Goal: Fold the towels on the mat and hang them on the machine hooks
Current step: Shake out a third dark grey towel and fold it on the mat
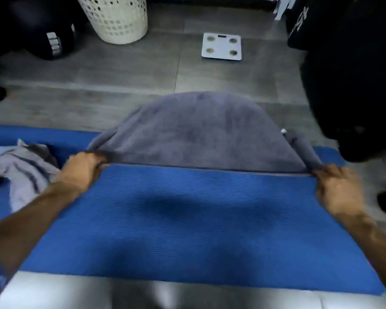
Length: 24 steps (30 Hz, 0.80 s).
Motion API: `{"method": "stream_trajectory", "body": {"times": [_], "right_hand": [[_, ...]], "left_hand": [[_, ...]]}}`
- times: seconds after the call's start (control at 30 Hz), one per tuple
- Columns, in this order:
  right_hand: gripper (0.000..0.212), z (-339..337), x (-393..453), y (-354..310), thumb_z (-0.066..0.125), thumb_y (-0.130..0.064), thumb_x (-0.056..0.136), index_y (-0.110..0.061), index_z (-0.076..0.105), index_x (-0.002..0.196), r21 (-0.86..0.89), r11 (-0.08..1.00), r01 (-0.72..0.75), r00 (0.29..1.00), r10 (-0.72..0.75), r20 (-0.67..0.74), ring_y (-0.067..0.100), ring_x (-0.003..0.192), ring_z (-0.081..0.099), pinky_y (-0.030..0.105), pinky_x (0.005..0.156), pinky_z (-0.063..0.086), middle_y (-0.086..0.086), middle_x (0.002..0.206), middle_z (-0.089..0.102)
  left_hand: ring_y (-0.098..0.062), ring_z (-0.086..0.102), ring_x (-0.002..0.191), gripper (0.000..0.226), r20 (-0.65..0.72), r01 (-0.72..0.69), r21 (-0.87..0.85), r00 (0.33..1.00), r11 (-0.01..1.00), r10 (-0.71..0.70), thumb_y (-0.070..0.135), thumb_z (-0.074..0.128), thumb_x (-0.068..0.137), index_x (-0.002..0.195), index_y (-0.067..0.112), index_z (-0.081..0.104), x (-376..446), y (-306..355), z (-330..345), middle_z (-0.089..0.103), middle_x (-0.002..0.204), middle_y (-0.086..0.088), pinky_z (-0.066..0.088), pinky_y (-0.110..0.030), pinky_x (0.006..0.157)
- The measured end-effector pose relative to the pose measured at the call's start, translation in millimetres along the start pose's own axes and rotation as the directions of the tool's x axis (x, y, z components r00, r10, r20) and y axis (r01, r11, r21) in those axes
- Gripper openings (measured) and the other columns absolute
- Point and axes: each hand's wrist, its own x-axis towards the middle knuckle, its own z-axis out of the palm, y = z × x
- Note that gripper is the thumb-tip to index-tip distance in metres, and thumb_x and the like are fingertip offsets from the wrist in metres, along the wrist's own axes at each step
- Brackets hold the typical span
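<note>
A grey towel (201, 132) billows in a dome over the far half of the blue mat (187, 219), with its near edge stretched straight across the mat. My left hand (83, 170) grips the towel's near left corner. My right hand (337, 188) grips its near right corner. A crumpled striped towel (20, 172) lies on the mat at the left, just beside my left forearm. No hooks are visible.
A white perforated laundry basket (116, 18) stands at the back left on the grey tiled floor. A white bathroom scale (222, 46) lies beyond the towel. Dark bulky equipment (352, 81) fills the right side, and more dark gear (42, 34) sits at the far left.
</note>
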Motion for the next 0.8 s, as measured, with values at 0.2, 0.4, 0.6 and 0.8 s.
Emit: {"method": "stream_trajectory", "body": {"times": [0.2, 0.4, 0.6, 0.8], "right_hand": [[0.039, 176, -87, -23, 0.055, -0.014, 0.062, -0.007, 0.072, 0.097, 0.017, 0.999, 0.042, 0.987, -0.044, 0.152, 0.036, 0.081, 0.048, 0.047, 0.067, 0.050, 0.013, 0.091, 0.061], [0.026, 232, -155, -18, 0.047, -0.023, 0.074, -0.015, 0.071, 0.078, -0.078, 0.982, 0.173, 0.970, -0.155, 0.189, 0.029, 0.078, 0.045, 0.042, 0.069, 0.037, 0.006, 0.081, 0.060], [0.017, 233, -199, -31, 0.049, -0.013, 0.067, -0.011, 0.065, 0.064, -0.086, 0.986, 0.146, 0.975, -0.129, 0.183, 0.037, 0.074, 0.052, 0.045, 0.066, 0.039, 0.013, 0.074, 0.058], [0.030, 228, -232, -44, 0.041, -0.016, 0.062, -0.008, 0.069, 0.074, -0.052, 0.995, 0.087, 0.970, -0.073, 0.232, 0.038, 0.068, 0.057, 0.045, 0.061, 0.044, 0.014, 0.078, 0.063]], "left_hand": [[-0.039, 0.066, 0.074, 0.004, 0.094, -0.031, -0.018, 0.995, 0.999, 0.032, 0.015, 0.066, 0.084, 0.080, 0.014, 0.065, -43, -31, 204, 0.069, 0.084, -0.013, 0.048, -0.040, 0.056], [-0.028, 0.062, 0.091, 0.014, 0.265, -0.024, 0.019, 0.964, 1.000, 0.018, 0.027, 0.053, 0.092, 0.092, 0.021, 0.066, -93, -44, 275, 0.060, 0.106, -0.001, 0.050, -0.039, 0.072], [-0.022, 0.062, 0.071, 0.014, 0.314, -0.007, 0.083, 0.949, 0.997, -0.019, 0.016, 0.056, 0.090, 0.082, 0.025, 0.050, -123, -35, 274, 0.063, 0.083, -0.004, 0.045, -0.033, 0.057], [-0.028, 0.058, 0.044, 0.012, 0.317, -0.139, 0.128, 0.944, 0.982, 0.093, 0.011, 0.049, 0.076, 0.074, 0.023, 0.046, -142, -37, 277, 0.047, 0.053, 0.000, 0.044, -0.033, 0.034]]}}
